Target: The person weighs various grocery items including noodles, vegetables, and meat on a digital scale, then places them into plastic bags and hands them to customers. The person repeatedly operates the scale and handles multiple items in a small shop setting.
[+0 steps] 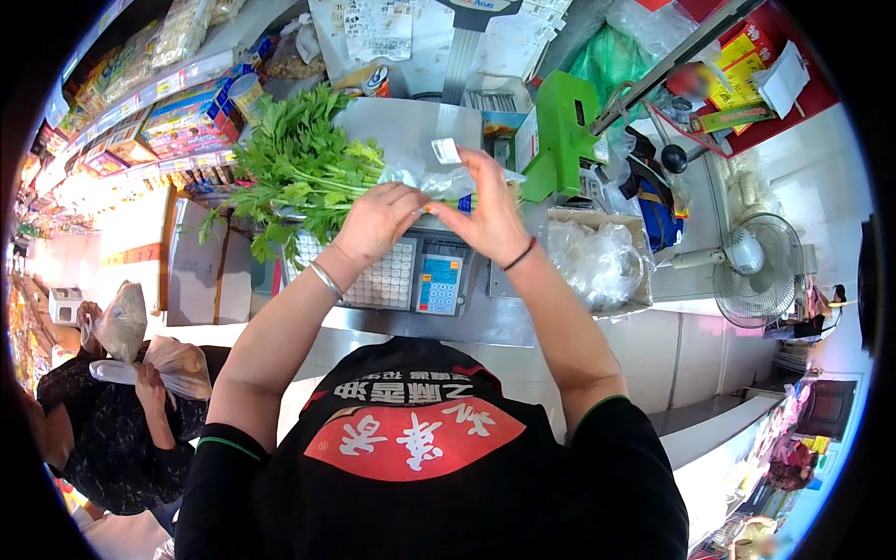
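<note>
A leafy bunch of celery (294, 164) lies across the metal pan (413, 119) of a label-printing scale, leaves to the left. Clear plastic film (448, 183) covers part of its stalks. My left hand (378, 220) curls over the stalks and plastic, its fingertips pinched near the middle. My right hand (493, 210) arches over the stalk end, thumb and index finger apart, the thumb tip close to my left fingertips. A small white printed label (445, 150) hangs at my right index fingertip. Below my hands are the scale's white keys (381, 276) and blue keypad (439, 283).
A green device (560, 136) stands right of the scale, near a cardboard box of clear plastic bags (598, 262). Farther right is a fan (756, 269). Shelves of packaged goods (185, 126) line the left. Another person (126, 420) holds filled plastic bags (178, 367) at lower left.
</note>
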A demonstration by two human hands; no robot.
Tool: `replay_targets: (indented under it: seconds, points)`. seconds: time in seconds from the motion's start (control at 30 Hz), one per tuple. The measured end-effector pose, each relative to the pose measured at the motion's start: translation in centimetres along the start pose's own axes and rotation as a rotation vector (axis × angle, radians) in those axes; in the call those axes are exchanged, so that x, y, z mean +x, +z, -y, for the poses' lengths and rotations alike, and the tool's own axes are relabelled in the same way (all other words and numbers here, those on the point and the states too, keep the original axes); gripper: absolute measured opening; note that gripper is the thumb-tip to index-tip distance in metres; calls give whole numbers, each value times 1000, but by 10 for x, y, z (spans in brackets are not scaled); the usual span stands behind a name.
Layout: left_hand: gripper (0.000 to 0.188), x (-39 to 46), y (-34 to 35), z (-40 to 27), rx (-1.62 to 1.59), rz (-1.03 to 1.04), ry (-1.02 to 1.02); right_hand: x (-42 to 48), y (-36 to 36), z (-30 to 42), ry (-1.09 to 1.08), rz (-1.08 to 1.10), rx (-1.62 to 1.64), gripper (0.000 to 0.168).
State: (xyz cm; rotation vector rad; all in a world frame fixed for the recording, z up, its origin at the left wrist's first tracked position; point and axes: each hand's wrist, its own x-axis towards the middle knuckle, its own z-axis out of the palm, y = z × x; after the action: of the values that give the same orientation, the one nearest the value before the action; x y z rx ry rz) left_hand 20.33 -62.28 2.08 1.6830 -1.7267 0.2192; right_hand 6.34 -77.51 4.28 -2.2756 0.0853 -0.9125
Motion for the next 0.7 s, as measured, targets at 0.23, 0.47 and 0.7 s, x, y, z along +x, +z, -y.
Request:
replay_targets:
  seconds: [0.23,0.47,0.7]
  points:
    - [16,6,6,4,-122,-60,-154,-2,1,-23,196,217,-26,53]
    - [11,21,17,9,-67,-75,-295,-3,9,-18,402,115,5,49]
    - [19,36,25,18,-20,52,-564,14,15,-41,408,-36,205,36]
